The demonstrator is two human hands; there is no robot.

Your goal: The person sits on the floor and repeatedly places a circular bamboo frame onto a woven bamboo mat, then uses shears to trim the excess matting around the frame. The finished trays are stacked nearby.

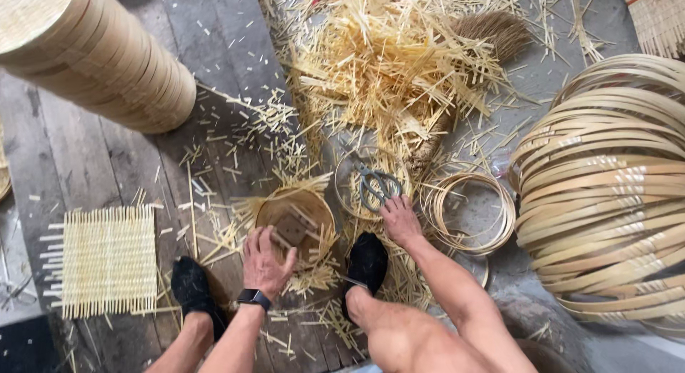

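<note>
My left hand (265, 262) presses a dark rectangular block (291, 229) down into a round bamboo hoop (319, 202) with woven strips tucked inside it, on the floor between my feet. A black watch sits on that wrist. My right hand (399, 220) reaches forward with its fingers on the handles of grey scissors (377, 185). The scissors lie on a second round hoop (344, 182) filled with weave.
A square woven bamboo mat (107, 259) lies at left. A tall stack of round steamer frames (107, 59) stands upper left. Many bamboo rings (606, 187) pile at right, thin hoops (467, 212) beside them. Bamboo offcuts (385, 59) and a broom (492, 31) cover the floor ahead.
</note>
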